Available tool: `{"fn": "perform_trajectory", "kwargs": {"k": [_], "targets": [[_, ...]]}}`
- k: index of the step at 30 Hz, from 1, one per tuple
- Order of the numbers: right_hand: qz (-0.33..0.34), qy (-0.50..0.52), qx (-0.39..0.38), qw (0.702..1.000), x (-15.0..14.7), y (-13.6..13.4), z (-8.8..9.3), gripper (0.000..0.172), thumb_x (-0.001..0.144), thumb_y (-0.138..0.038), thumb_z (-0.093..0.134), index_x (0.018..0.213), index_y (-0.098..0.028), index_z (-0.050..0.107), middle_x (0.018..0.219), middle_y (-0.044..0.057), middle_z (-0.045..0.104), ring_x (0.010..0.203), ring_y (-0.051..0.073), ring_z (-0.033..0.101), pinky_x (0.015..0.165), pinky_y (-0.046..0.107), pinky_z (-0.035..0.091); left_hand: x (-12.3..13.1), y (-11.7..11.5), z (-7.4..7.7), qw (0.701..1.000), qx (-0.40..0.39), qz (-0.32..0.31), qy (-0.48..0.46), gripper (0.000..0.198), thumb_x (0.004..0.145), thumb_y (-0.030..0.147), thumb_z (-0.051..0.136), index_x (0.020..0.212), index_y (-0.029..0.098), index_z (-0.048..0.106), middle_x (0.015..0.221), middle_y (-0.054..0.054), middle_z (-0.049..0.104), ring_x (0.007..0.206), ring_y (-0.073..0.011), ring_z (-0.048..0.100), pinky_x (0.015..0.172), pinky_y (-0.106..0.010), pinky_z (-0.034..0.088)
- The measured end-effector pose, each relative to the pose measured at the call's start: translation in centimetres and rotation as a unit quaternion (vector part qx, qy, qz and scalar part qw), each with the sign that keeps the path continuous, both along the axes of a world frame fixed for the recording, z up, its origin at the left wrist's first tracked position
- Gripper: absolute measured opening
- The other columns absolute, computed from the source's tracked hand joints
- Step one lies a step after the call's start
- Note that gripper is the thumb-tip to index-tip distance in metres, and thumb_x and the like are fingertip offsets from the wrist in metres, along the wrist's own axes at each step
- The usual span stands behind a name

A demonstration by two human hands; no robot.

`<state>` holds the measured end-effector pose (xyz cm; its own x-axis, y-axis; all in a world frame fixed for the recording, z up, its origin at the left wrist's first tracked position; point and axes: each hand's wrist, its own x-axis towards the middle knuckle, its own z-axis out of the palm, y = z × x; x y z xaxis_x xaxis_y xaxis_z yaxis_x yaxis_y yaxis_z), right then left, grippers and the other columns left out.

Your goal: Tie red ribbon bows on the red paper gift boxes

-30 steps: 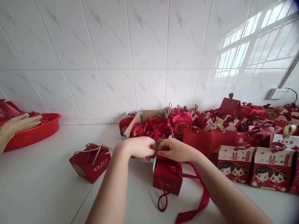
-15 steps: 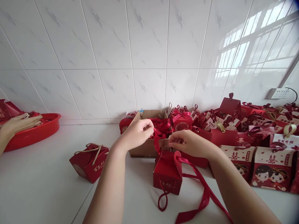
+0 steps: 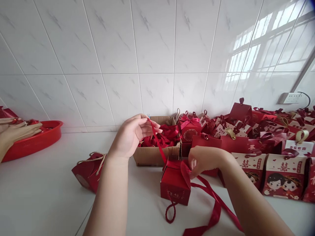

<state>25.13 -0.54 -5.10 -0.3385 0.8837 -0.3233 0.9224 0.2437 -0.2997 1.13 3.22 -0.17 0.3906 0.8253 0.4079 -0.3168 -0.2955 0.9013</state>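
Observation:
A small red gift box (image 3: 175, 187) with a dark red cord loop stands on the white counter in front of me. My left hand (image 3: 137, 132) pinches a red ribbon (image 3: 158, 144) between thumb and forefinger, its other fingers stretched out. That ribbon runs taut down to the back of the gift box. My right hand (image 3: 203, 160) is closed at the box's right top edge, where another length of ribbon (image 3: 214, 203) trails onto the counter. Whatever its fingertips pinch is mostly hidden. Behind the box, a cardboard carton (image 3: 157, 156) holds a heap of red ribbons (image 3: 169, 134).
To the left lies a red box with a tan rope handle (image 3: 90, 170). A red basin (image 3: 52, 134) stands at the far left, with another person's hands (image 3: 23, 131) over it. Many decorated red boxes (image 3: 285, 177) fill the right side, below the tiled wall and a power socket (image 3: 291, 97).
My left hand has drawn the ribbon up and left, its fingers opening out. My right hand has come down to the gift box's right edge. The other person's second hand has come into view.

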Motion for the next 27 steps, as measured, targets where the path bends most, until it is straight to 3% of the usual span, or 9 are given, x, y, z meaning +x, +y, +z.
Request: {"fn": "perform_trajectory", "kwargs": {"k": [7, 15, 17, 20, 22, 25, 27], "targets": [[0.026, 0.029, 0.030, 0.999, 0.0, 0.1, 0.0, 0.011, 0.065, -0.023, 0.060, 0.073, -0.019, 0.066, 0.080, 0.003, 0.070, 0.073, 0.020, 0.063, 0.059, 0.027, 0.043, -0.5, -0.4, 0.6, 0.997, 0.011, 0.039, -0.059, 0.013, 0.079, 0.017, 0.053, 0.069, 0.014, 0.061, 0.069, -0.004, 0.066, 0.066, -0.0167, 0.065, 0.067, -0.027, 0.052], [0.032, 0.041, 0.053, 0.997, -0.3, -0.2, 0.3, 0.015, 0.061, -0.016, 0.056, 0.075, -0.021, 0.053, 0.080, 0.001, 0.061, 0.065, 0.016, 0.056, 0.049, 0.024, 0.036, -0.9, -0.6, 1.1, 0.985, 0.020, 0.079, -0.149, 0.019, 0.078, 0.015, 0.051, 0.064, 0.016, 0.063, 0.064, -0.003, 0.060, 0.062, -0.0144, 0.059, 0.059, -0.026, 0.051], [0.013, 0.060, 0.033, 0.998, -0.3, -0.2, 0.2, 0.016, 0.063, -0.015, 0.055, 0.078, -0.021, 0.055, 0.077, 0.000, 0.061, 0.061, 0.014, 0.056, 0.048, 0.023, 0.037, -1.3, -0.8, 1.2, 0.984, 0.027, 0.080, -0.156, 0.021, 0.080, 0.014, 0.050, 0.064, 0.015, 0.063, 0.063, -0.004, 0.060, 0.061, -0.0143, 0.059, 0.060, -0.026, 0.051], [-0.009, 0.050, 0.031, 0.998, 0.0, -0.3, 0.4, 0.003, 0.069, -0.022, 0.057, 0.069, -0.020, 0.055, 0.064, 0.000, 0.059, 0.055, 0.014, 0.054, 0.048, 0.025, 0.036, -1.6, -1.2, 1.3, 0.983, 0.040, 0.064, -0.166, 0.023, 0.081, 0.011, 0.047, 0.066, 0.013, 0.064, 0.063, -0.004, 0.061, 0.060, -0.0139, 0.060, 0.062, -0.027, 0.051], [-0.014, 0.050, 0.048, 0.997, 0.2, -0.6, 0.9, 0.017, 0.071, -0.028, 0.062, 0.061, -0.019, 0.052, 0.058, -0.001, 0.054, 0.051, 0.013, 0.050, 0.046, 0.025, 0.033, -1.7, -1.4, 1.4, 0.981, 0.046, 0.063, -0.176, 0.023, 0.081, 0.010, 0.047, 0.066, 0.012, 0.064, 0.063, -0.004, 0.062, 0.061, -0.0139, 0.060, 0.063, -0.027, 0.051], [-0.015, 0.172, 0.069, 0.982, 0.6, -1.5, 1.8, 0.017, 0.073, -0.033, 0.068, 0.074, -0.020, 0.057, 0.060, -0.004, 0.052, 0.052, 0.011, 0.048, 0.046, 0.023, 0.035, -1.7, -1.4, 1.3, 0.976, 0.054, 0.093, -0.187, 0.022, 0.080, 0.010, 0.048, 0.065, 0.012, 0.064, 0.062, -0.003, 0.062, 0.060, -0.0137, 0.060, 0.062, -0.027, 0.051], [-0.022, 0.304, 0.069, 0.950, 0.7, -2.0, 2.3, 0.019, 0.076, -0.034, 0.068, 0.084, -0.021, 0.058, 0.063, -0.005, 0.054, 0.053, 0.010, 0.048, 0.047, 0.022, 0.038, -1.7, -1.4, 1.3, 0.974, 0.060, 0.111, -0.190, 0.021, 0.080, 0.011, 0.050, 0.065, 0.012, 0.065, 0.061, -0.003, 0.062, 0.060, -0.0133, 0.061, 0.060, -0.026, 0.051]]}}
